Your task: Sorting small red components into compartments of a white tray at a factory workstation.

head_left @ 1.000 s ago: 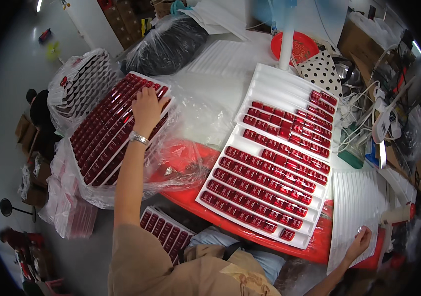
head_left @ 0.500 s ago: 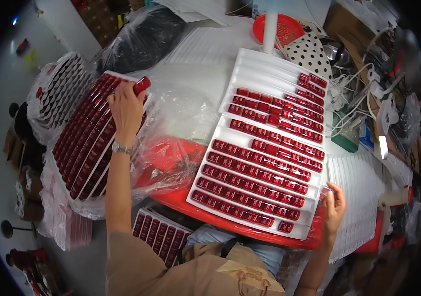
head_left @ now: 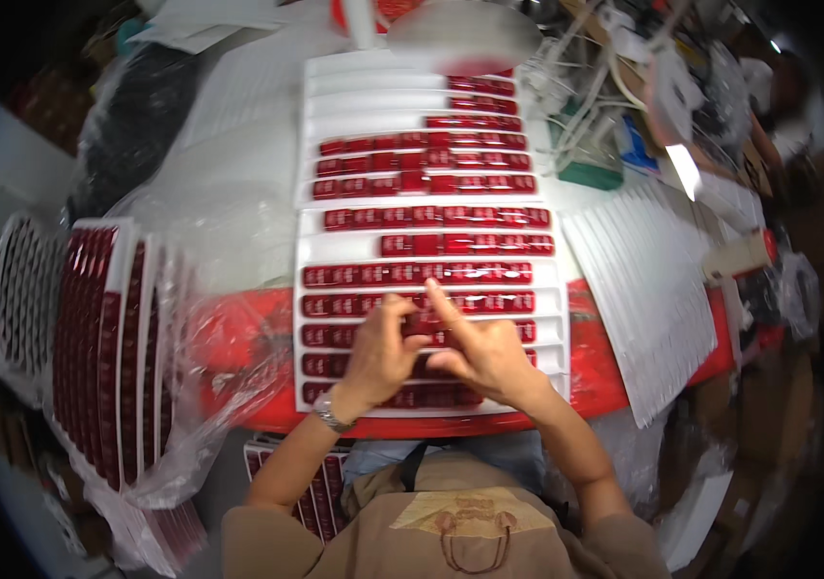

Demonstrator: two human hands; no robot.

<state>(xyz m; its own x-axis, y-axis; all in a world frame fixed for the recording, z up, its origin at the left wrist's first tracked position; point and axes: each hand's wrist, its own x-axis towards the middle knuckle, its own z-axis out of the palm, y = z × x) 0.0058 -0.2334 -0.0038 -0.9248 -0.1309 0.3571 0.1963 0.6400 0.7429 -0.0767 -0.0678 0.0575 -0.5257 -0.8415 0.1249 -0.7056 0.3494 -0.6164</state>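
My left hand point(head_left: 381, 352) and my right hand point(head_left: 494, 355) meet over the lower rows of a white ridged tray point(head_left: 552, 318). The fingers of my left hand are curled round a small glossy red piece point(head_left: 428, 328), partly hidden and hard to part from the rows behind it. My right hand has its index finger stretched out beside that piece, its thumb apart. Rows of similar red pieces point(head_left: 412, 274) fill much of this tray. Beyond it, a second white tray point(head_left: 364, 96) holds shorter red rows, with bare grooves on the far left.
Plastic-wrapped racks of red pieces point(head_left: 89, 357) stand at the left. Stacked ridged white trays point(head_left: 639, 289) lie to the right, below tangled white cables point(head_left: 566, 77) and a green box point(head_left: 590, 172). Clear plastic film point(head_left: 229, 241) covers part of the red tabletop point(head_left: 600, 357).
My left hand has moved from the wrapped rack at the left to the tray, and my right hand has come in from its right edge. The head view has turned too.
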